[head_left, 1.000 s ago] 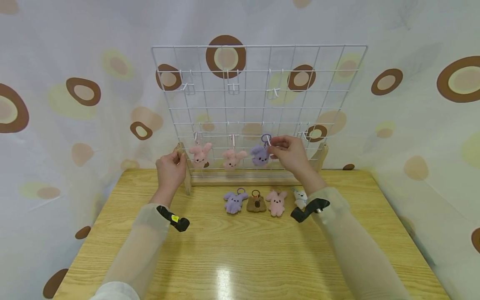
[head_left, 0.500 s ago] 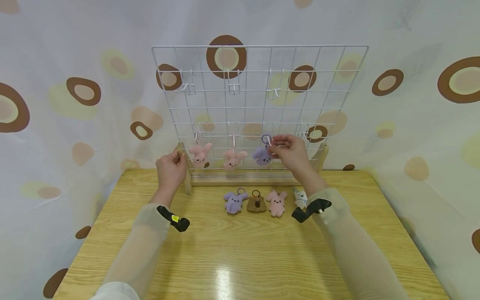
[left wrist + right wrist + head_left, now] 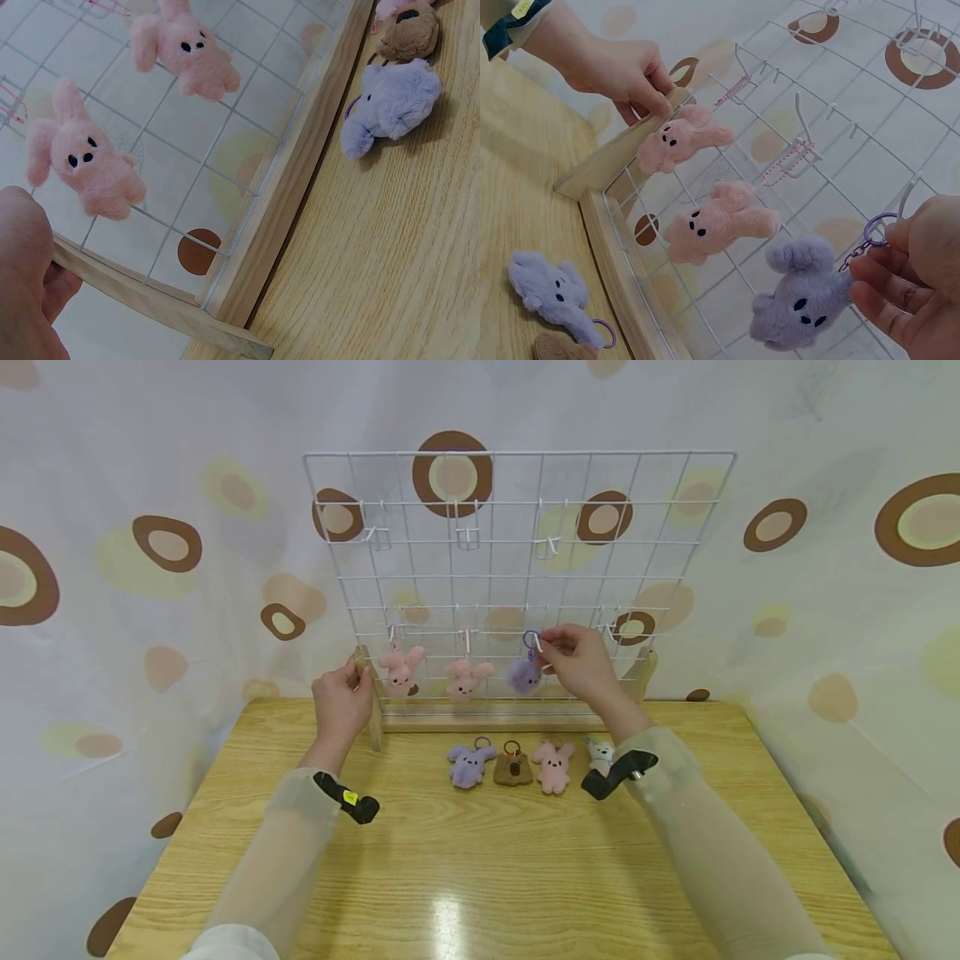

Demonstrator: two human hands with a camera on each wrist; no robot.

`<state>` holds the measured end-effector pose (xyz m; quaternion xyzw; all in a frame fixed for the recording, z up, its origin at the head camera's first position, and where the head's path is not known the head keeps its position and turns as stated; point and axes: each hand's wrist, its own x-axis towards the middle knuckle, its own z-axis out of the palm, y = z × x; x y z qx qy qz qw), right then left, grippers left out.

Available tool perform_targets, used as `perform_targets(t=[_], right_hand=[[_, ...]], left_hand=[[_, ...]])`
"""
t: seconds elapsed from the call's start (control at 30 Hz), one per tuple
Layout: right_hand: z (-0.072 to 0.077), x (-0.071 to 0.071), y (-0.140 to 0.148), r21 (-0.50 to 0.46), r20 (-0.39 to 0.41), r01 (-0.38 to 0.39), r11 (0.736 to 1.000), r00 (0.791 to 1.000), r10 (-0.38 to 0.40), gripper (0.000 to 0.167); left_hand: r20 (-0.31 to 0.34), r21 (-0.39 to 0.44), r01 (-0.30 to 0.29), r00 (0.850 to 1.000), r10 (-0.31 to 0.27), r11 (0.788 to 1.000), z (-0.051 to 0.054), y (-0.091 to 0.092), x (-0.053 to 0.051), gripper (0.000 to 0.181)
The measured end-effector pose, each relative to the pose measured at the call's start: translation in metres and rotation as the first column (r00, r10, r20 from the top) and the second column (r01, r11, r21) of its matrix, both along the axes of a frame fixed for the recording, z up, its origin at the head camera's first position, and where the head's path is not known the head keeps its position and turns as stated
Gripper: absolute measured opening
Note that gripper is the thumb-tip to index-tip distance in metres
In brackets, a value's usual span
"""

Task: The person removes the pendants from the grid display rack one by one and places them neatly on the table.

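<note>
Right hand (image 3: 581, 663) pinching 1 purple ring (image 3: 867, 226) at white hook (image 3: 908, 195), threading unclear; left hand (image 3: 342, 697) clamped on wooden post (image 3: 157, 300). Probably best: seat ring fully before release, post steady.

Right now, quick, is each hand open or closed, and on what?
Left hand: closed, gripping the wooden stand.
Right hand: closed, pinching the ring of the upper purple bunny.

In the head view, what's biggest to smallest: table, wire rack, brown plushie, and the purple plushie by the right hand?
1. Table
2. Wire rack
3. Brown plushie and purple plushie: too alike in size to rank.
</note>
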<state>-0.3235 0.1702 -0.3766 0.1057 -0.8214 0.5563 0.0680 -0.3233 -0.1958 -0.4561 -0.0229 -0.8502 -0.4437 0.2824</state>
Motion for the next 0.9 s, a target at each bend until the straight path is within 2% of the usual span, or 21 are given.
perform_targets(t=[0.37, 0.63, 0.9], right_hand=[[0.002, 0.002, 0.001, -0.049, 0.028, -0.005, 0.999, 1.000, 0.006, 0.021], [0.006, 0.010, 0.007, -0.102, 0.031, -0.032, 0.994, 0.999, 0.035, 0.021], [0.012, 0.021, 0.011, -0.107, 0.023, -0.051, 0.993, 0.998, 0.054, 0.022]], left_hand=[[0.002, 0.001, 0.000, 1.000, 0.000, 1.000, -0.001, 0.000, -0.001, 0.019], [0.012, 0.009, -0.003, 1.000, 0.003, 1.000, 0.000, 0.001, 0.000, 0.019], [0.005, 0.003, -0.004, 1.000, 0.004, 1.000, -0.001, 0.001, 0.000, 0.020]])
